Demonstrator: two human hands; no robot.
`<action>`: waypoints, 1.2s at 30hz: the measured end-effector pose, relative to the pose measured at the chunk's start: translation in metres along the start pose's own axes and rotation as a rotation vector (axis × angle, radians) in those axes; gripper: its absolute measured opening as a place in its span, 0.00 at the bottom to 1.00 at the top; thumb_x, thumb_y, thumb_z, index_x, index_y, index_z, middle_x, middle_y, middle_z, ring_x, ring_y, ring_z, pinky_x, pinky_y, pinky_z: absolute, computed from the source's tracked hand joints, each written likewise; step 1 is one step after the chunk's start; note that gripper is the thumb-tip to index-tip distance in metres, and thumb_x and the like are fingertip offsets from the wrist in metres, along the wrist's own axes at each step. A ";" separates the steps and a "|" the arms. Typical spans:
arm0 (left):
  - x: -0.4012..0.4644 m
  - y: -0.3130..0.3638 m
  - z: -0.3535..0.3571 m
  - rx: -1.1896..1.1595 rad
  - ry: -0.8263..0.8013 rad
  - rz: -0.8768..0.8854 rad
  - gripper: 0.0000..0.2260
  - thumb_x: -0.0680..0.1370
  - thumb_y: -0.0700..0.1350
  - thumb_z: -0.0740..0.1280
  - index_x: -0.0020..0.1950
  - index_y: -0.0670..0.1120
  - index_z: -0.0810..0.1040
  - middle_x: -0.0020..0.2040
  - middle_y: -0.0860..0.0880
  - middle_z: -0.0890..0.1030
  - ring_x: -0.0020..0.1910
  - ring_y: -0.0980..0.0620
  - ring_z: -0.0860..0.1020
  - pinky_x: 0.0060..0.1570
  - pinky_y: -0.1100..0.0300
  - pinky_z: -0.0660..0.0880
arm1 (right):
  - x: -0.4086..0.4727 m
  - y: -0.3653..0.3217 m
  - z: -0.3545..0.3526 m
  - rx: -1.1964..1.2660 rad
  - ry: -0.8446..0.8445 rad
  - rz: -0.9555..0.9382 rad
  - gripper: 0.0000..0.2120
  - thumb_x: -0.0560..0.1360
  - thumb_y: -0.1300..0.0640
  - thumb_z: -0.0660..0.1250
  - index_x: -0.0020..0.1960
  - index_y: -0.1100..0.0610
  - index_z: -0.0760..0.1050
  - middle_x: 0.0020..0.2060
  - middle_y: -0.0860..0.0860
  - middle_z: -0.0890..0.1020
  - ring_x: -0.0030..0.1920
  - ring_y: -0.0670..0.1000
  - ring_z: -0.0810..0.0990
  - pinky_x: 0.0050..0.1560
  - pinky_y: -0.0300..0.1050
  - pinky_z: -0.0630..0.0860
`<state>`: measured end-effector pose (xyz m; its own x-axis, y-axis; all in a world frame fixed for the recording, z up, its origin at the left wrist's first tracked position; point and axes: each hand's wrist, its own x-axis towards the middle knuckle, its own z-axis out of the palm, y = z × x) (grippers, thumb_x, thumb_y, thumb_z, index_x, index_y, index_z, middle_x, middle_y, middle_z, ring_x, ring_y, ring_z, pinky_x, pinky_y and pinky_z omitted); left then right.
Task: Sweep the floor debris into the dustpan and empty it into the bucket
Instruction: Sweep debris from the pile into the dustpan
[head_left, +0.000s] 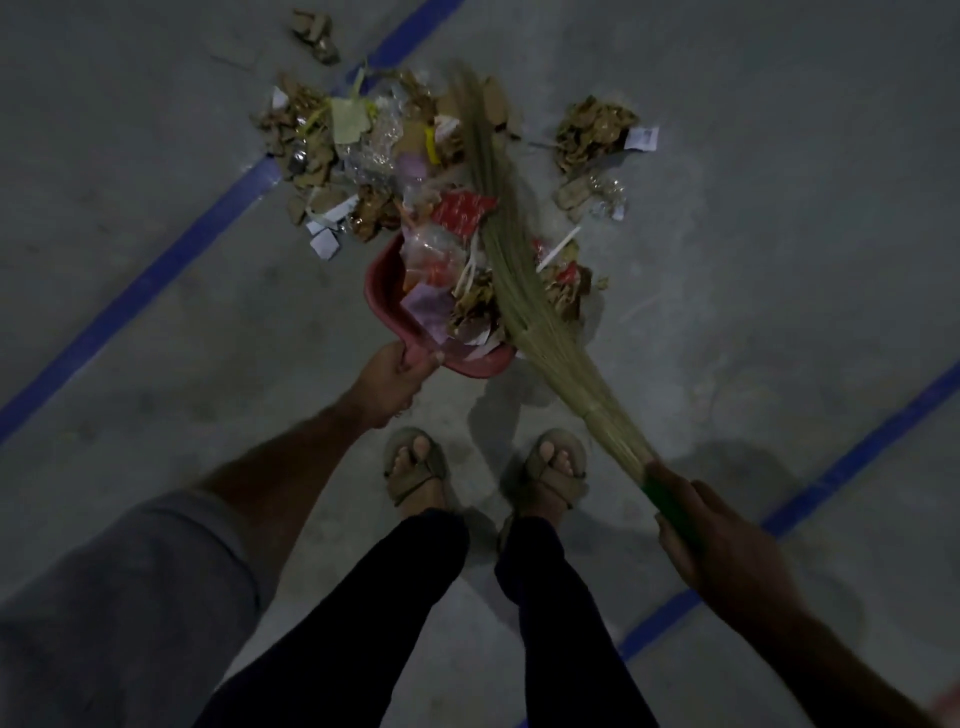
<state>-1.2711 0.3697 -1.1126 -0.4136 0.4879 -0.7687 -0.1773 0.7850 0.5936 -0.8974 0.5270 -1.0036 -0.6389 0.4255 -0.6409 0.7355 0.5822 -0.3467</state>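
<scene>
A red dustpan (382, 291) rests on the grey floor just ahead of my feet, heaped with paper scraps, wrappers and dry leaves. My left hand (397, 376) grips its handle at the near end. My right hand (719, 545) is closed on the green handle of a straw broom (511, 291), whose bristles lie diagonally across the pan and into the main debris pile (363, 150) beyond it. A smaller heap of leaves and paper (595, 135) lies to the right of the broom tip. No bucket is in view.
Blue tape lines (156, 275) cross the concrete floor diagonally on the left and right. A few stray scraps (317, 34) lie at the top. My sandalled feet (415, 462) stand close behind the dustpan.
</scene>
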 end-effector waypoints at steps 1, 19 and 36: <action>-0.017 0.008 -0.002 -0.016 0.012 0.012 0.11 0.82 0.49 0.68 0.41 0.48 0.72 0.30 0.49 0.69 0.21 0.59 0.66 0.21 0.63 0.65 | -0.014 -0.006 -0.009 0.016 0.001 0.003 0.34 0.76 0.53 0.70 0.77 0.44 0.57 0.47 0.49 0.76 0.31 0.46 0.75 0.24 0.47 0.77; -0.395 0.243 -0.069 -0.376 0.266 0.231 0.14 0.82 0.46 0.67 0.38 0.49 0.68 0.28 0.50 0.66 0.22 0.55 0.61 0.21 0.65 0.59 | -0.279 -0.138 -0.221 0.072 0.359 -0.226 0.44 0.67 0.62 0.80 0.75 0.45 0.61 0.47 0.53 0.82 0.26 0.45 0.74 0.20 0.39 0.69; -0.539 0.193 -0.080 -0.349 0.146 0.374 0.15 0.82 0.51 0.66 0.40 0.48 0.67 0.28 0.50 0.62 0.21 0.54 0.59 0.25 0.65 0.56 | -0.447 -0.224 -0.157 -0.207 0.575 -0.117 0.29 0.77 0.50 0.64 0.76 0.49 0.59 0.43 0.49 0.76 0.24 0.47 0.67 0.19 0.42 0.67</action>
<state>-1.1541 0.2277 -0.5642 -0.6210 0.6325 -0.4629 -0.2702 0.3816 0.8839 -0.8121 0.3148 -0.5317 -0.7743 0.6223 -0.1150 0.6310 0.7453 -0.2152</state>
